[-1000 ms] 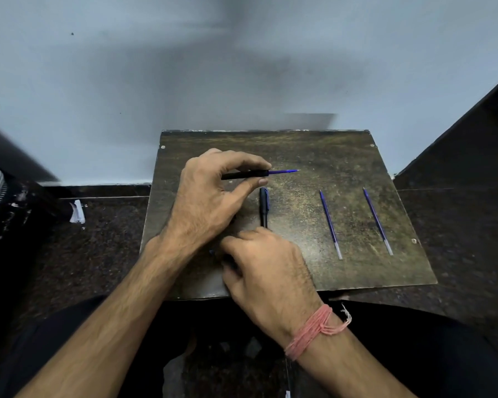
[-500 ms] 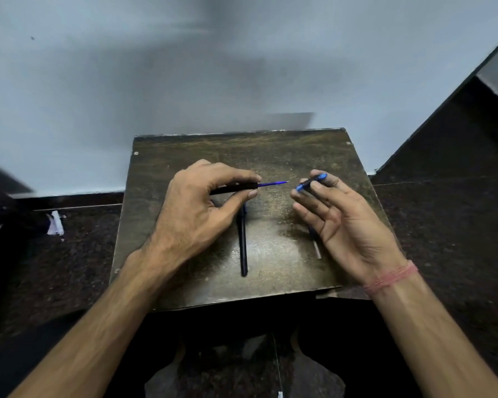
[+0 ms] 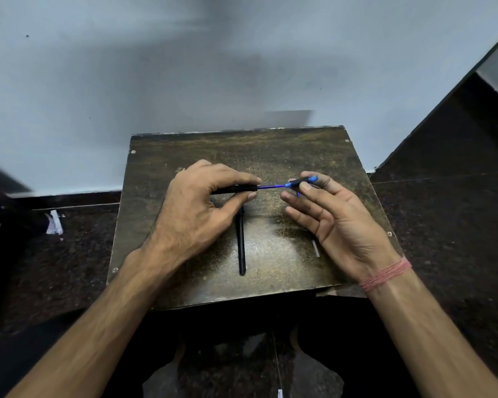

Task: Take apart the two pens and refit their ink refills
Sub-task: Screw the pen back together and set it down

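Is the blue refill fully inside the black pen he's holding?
No, part sticks out: the blue refill runs bare between the black barrel in the left hand and the tip piece in the right hand.

The right hand [image 3: 337, 216] has brought its tip piece [image 3: 301, 181] onto the refill [image 3: 270, 186].

**No readable text**

No letters, numbers, brand marks or signs can be read anywhere in the view. The black plastic pen barrel [image 3: 233, 189] held in the left hand [image 3: 197, 214] shows no print. The small black and blue pen tip piece [image 3: 301, 181] in the right hand [image 3: 338, 222] shows none either. The worn dark brown tabletop [image 3: 270, 150] carries only scratches, and the pale grey wall [image 3: 184, 67] only small spots.
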